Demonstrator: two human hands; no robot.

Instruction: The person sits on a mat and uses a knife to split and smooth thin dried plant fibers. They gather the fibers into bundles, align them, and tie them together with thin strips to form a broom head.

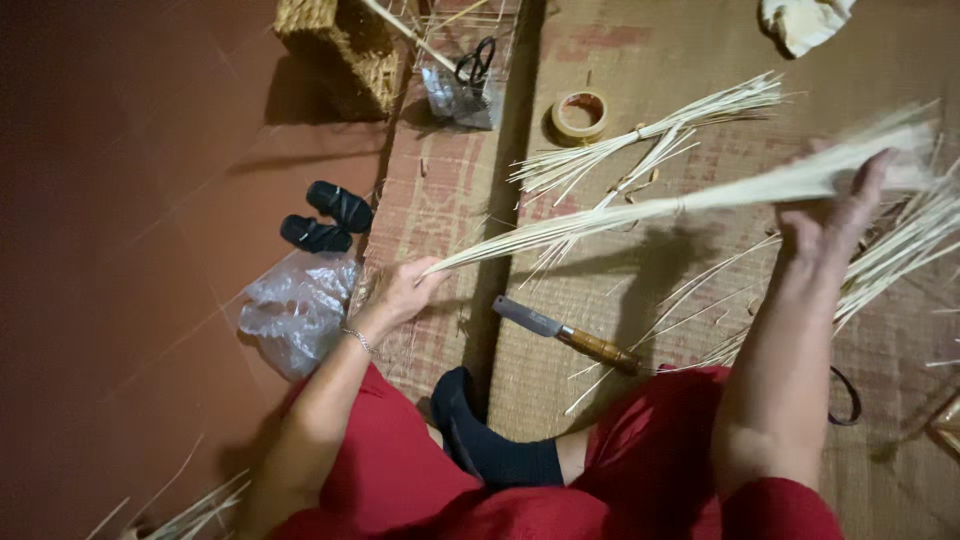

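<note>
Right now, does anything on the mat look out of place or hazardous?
The knife with a wooden handle lies bare on the woven mat, close to the black-socked foot. Loose strips are scattered around it. Both hands hold the strip bundle.

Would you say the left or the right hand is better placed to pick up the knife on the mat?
Probably the left hand: it only pinches the bundle's thin tips and sits nearer the knife. The right hand grips the thick end farther away.

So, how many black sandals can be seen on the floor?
2, side by side on the red floor: one sandal farther away, the other sandal nearer, above the clear plastic bag.
</note>
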